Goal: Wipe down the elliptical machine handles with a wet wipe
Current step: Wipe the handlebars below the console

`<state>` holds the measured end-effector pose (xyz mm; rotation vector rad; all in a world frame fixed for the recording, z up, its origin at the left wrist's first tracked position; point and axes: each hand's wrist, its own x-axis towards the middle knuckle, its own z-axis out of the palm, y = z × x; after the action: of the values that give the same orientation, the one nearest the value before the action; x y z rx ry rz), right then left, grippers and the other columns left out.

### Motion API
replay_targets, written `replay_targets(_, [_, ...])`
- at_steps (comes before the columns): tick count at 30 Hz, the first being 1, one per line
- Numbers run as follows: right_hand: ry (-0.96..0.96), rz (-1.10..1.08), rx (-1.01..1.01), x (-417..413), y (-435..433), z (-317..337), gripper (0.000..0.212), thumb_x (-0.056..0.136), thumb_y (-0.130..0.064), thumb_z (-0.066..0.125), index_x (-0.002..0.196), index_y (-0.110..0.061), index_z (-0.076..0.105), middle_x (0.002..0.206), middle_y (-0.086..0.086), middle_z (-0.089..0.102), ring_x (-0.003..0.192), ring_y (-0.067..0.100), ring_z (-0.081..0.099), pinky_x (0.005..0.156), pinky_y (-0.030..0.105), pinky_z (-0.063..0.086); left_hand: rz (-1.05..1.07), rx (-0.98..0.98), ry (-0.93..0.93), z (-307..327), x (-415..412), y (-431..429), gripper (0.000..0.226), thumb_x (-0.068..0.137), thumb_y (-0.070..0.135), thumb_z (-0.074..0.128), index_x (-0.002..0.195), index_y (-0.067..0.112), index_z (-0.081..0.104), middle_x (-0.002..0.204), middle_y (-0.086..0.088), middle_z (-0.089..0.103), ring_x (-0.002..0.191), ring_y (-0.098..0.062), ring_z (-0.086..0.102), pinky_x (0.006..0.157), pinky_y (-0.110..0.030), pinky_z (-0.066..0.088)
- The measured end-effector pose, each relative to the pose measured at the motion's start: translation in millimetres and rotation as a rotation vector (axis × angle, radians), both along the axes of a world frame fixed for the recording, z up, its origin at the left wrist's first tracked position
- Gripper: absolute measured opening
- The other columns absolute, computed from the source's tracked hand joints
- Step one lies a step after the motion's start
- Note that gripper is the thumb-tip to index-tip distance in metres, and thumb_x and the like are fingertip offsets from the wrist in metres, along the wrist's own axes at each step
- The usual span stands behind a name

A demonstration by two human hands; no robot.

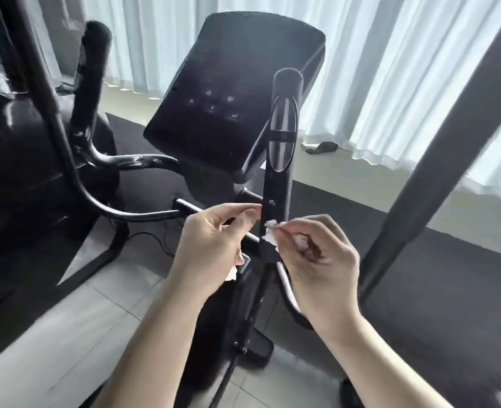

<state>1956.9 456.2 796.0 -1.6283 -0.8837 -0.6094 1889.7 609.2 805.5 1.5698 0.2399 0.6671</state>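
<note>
Pinching a crumpled white wet wipe (pixel 269 231) against the matte black handle (pixel 279 184), right hand (pixel 319 260), left hand (pixel 211 245) curled at its edge, hold unclear, glossy dark console (pixel 234 98) behind

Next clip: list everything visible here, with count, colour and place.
console: one, black, centre
left handle: one, black, upper left
centre handle: one, black, upright beside console
wet wipe: one, white, low on centre handle
diagonal bar: one, black, right
curtain: one, white, background
floor mat: one, dark, floor behind console
small object: one, black, floor by curtain
left hand: one, beside centre handle, fingers curled
right hand: one, pinching wet wipe
</note>
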Motion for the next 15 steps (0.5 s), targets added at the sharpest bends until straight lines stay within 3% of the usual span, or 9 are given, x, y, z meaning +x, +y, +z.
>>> replay_targets(6, [-0.176, -0.116, -0.072, 15, 31, 62, 0.007, 0.088, -0.003, 0.081, 0.084, -0.008, 0.078, 0.082, 0.005, 0.064, 0.075, 0.015, 0.062, 0.068, 0.033, 0.052, -0.061, -0.013, -0.024, -7, 2, 6, 0.013, 0.099, 0.035, 0.068, 0.097, 0.037, 0.081, 0.044, 0.011, 0.052, 0.040, -0.008, 0.047, 0.051, -0.029, 0.053])
replay_targets(10, [-0.186, -0.114, -0.153, -4, 14, 28, 0.003, 0.088, -0.006, 0.082, 0.090, -0.007, 0.081, 0.086, 0.004, 0.065, 0.073, 0.014, 0.063, 0.065, 0.028, 0.051, -0.091, -0.032, -0.006, -12, 3, 9, 0.011, 0.098, 0.035, 0.070, 0.097, 0.038, 0.081, 0.044, 0.008, 0.053, 0.040, -0.011, 0.049, 0.052, -0.038, 0.052])
replay_targets(13, [-0.179, -0.144, -0.221, -15, 7, 7, 0.008, 0.084, -0.003, 0.084, 0.090, -0.007, 0.082, 0.086, 0.003, 0.066, 0.068, 0.010, 0.061, 0.062, 0.021, 0.049, -0.092, -0.024, 0.000, -13, 0, 10, 0.014, 0.098, 0.033, 0.069, 0.096, 0.043, 0.080, 0.049, 0.012, 0.060, 0.043, -0.009, 0.053, 0.051, -0.030, 0.053])
replay_targets(15, [-0.202, -0.141, -0.226, -10, 12, 18, 0.006, 0.085, -0.002, 0.084, 0.088, -0.007, 0.082, 0.084, 0.004, 0.066, 0.067, 0.012, 0.062, 0.062, 0.024, 0.051, -0.102, -0.031, 0.012, -12, -3, 9, 0.015, 0.099, 0.031, 0.069, 0.095, 0.040, 0.080, 0.048, 0.013, 0.060, 0.042, -0.008, 0.052, 0.052, -0.032, 0.053])
